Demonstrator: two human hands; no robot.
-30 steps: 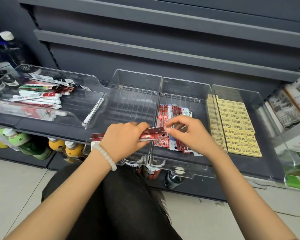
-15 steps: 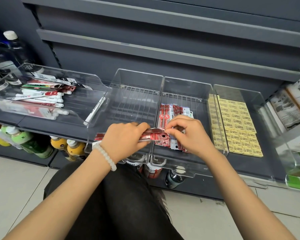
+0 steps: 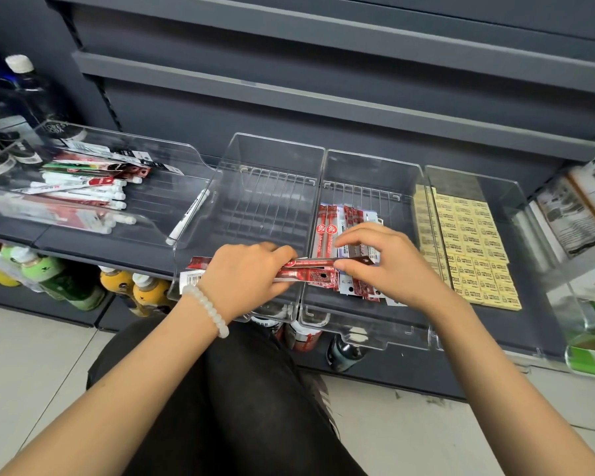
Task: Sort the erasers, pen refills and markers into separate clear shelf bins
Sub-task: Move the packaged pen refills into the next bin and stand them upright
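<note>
My left hand grips a sideways bundle of red pen refill packs over the front wall between two clear bins. My right hand pinches the right end of the top pack. More red refill packs lie in the second clear bin. The first clear bin beside it holds nothing on its grid floor. Yellow erasers fill the right bin in rows. White markers and mixed packs lie in the wide left bin; one marker leans at its right side.
Drink bottles stand on the lower shelf under the bins, and dark bottles at far left. Boxed goods sit at the right. My knee in black cloth is close to the shelf front. Grey shelf rails run above.
My right hand has shifted slightly left and up along the top refill pack's end. The left hand keeps its grip on the bundle. The view has drifted a little.
</note>
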